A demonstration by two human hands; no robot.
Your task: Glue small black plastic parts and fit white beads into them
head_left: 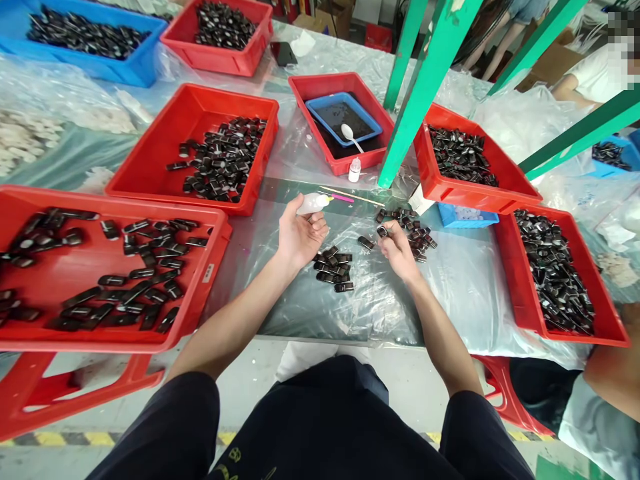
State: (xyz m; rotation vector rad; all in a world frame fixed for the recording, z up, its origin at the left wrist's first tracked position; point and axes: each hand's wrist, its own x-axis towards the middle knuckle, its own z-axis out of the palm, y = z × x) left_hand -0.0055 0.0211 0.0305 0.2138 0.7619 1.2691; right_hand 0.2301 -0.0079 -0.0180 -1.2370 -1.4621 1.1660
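Note:
My left hand [301, 235] is closed round a small white squeeze bottle [313, 203] with a yellowish tip that points right. In my right hand [397, 250], a small black part [383, 231] is pinched between thumb and fingers. A pile of black parts [333, 265] lies on the plastic-covered table between my hands. One loose black part [365, 243] is just left of my right hand, and another pile [421, 239] lies beyond and to its right.
Red trays of black parts stand left [217, 233], back left [193, 93] and right [610, 320]. A green post [420, 87] rises behind my right hand. Near it are a dropper bottle [355, 170], a pink stick [343, 198] and a red tray [340, 163] holding a blue tray and spoon.

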